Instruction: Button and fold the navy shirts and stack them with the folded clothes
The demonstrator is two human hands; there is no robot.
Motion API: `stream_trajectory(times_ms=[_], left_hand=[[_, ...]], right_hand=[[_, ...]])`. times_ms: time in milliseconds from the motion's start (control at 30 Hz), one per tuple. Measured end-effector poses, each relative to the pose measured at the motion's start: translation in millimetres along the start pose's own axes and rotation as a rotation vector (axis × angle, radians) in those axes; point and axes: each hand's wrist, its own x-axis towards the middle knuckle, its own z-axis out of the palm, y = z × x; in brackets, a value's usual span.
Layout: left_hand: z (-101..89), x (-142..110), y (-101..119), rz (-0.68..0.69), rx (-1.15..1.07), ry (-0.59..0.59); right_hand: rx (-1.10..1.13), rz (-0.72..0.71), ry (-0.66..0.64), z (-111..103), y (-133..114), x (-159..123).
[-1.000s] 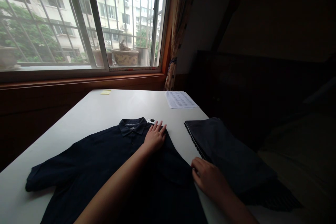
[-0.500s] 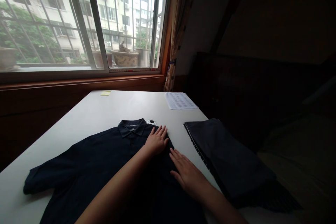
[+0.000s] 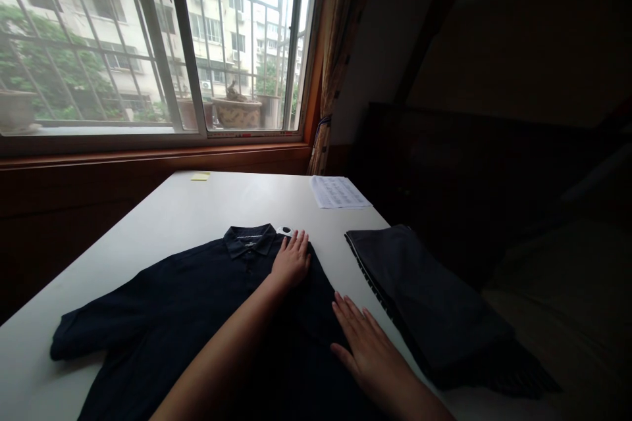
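A dark navy polo shirt [image 3: 197, 302] lies spread on the white table, its collar pointing toward the window and one short sleeve stretched out to the left. My left hand [image 3: 291, 262] rests flat on the shirt's right shoulder, fingers extended. Lower down, my right hand [image 3: 365, 342] lies with fingers outstretched over the shirt's right side, by the sleeve. Neither hand grips the cloth. Just beyond my left fingertips sits a small white object with a dark oval [image 3: 285, 231], partly hidden behind the shoulder; its kind I cannot make out.
Dark folded cloth with a fringed end [image 3: 434, 302] lies along the right of the white table [image 3: 247, 200]. Printed paper sheets [image 3: 340, 192] and a yellow sticky note [image 3: 200, 176] are at the far edge. Behind stand a barred window [image 3: 237, 46] and a tied curtain [image 3: 328, 79].
My right hand has slid down and to the right along the shirt's side. My left hand has shifted slightly left and stays on the shoulder.
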Motion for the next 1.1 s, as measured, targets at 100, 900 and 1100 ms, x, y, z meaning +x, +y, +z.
stream_trajectory(times_ms=[100,900,1100], left_hand=[[-8.9,-10.5,-4.5,0.051,-0.004,-0.009],[-101.9,-174.7,-178.0,-0.440,0.194,-0.217],[-102.6,-172.2,-179.3,-0.468,0.203,-0.218]], right_hand=[[0.023,0.063,-0.088,-15.3,-4.6,-3.6],[0.026,0.048,0.003,5.0,-42.1,171.9],[0.025,0.103,-0.013,7.3,-27.5,166.5]])
